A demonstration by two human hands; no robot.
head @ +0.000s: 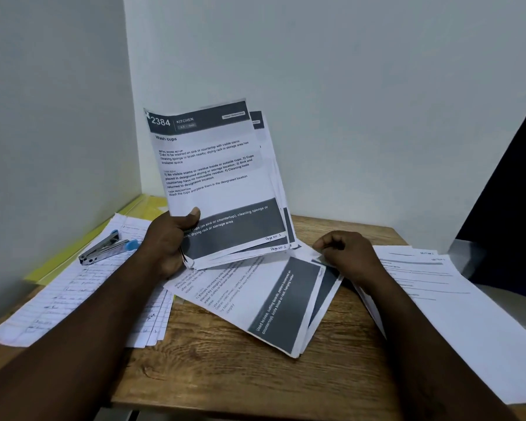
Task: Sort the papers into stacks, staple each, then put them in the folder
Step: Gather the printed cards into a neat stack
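Left hand (167,241) holds printed sheets (216,180) headed "2384 KITCHEN, Wash cups".

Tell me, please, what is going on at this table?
A person is sorting printed papers. The left grip holds a fanned bundle upright, its top page headed Wash cups. The right grip pinches a sheet at the loose pile on the wooden table. The stapler lies untouched on handwritten pages to the left, which partly cover a yellow folder.
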